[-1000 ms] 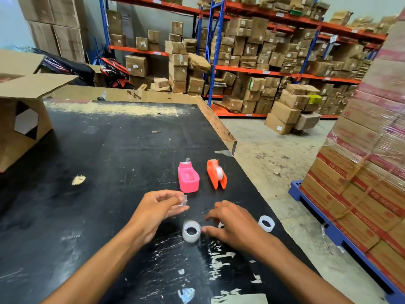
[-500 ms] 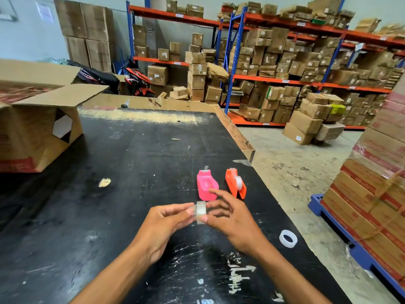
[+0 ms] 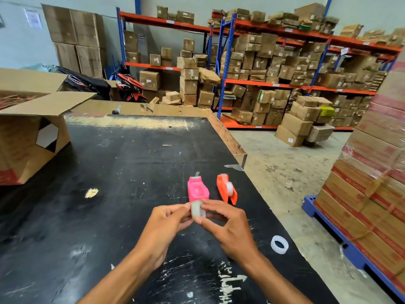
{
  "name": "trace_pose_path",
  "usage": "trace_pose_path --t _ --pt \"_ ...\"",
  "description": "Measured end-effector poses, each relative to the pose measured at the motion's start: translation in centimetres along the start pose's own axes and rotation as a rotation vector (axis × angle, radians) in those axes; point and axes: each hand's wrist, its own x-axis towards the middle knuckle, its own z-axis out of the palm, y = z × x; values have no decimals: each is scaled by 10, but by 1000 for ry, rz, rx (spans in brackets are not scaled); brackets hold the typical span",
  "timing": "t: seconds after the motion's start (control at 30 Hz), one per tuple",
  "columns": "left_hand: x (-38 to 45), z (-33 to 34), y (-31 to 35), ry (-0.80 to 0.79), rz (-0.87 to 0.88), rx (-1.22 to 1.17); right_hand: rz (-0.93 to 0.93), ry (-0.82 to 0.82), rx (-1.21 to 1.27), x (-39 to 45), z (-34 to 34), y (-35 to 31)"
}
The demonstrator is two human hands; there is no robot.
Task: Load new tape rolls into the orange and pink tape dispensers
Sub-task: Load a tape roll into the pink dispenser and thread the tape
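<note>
A clear tape roll (image 3: 198, 209) is held above the black table (image 3: 122, 167) between both hands. My left hand (image 3: 166, 224) pinches its left side and my right hand (image 3: 228, 229) grips its right side. Just beyond it lies the pink dispenser (image 3: 197, 189), its cavity facing up. To its right the orange dispenser (image 3: 226, 189) lies on its side with a white roll showing in it. A white tape ring (image 3: 279, 244) rests on the table near the right edge.
An open cardboard box (image 3: 28, 137) stands at the table's left. The table's right edge drops to a concrete floor. Wrapped cartons on a blue pallet (image 3: 350, 251) stand to the right. Shelves of boxes fill the background.
My right hand lifted the clear tape roll off the table. Both hands now hold it together in front of the pink dispenser. The view tilted up.
</note>
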Motion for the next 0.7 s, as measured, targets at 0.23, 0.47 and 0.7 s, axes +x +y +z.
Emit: trace_pose_path --t 0.23,0.47,0.7 --pt "13 15 -3 16 35 80 -91 31 -169 16 -2 16" --pt "54 12 2 51 12 120 66 -58 -80 59 -2 16" --pt "107 -7 -18 236 54 385 168 -90 -223 103 -2 31"
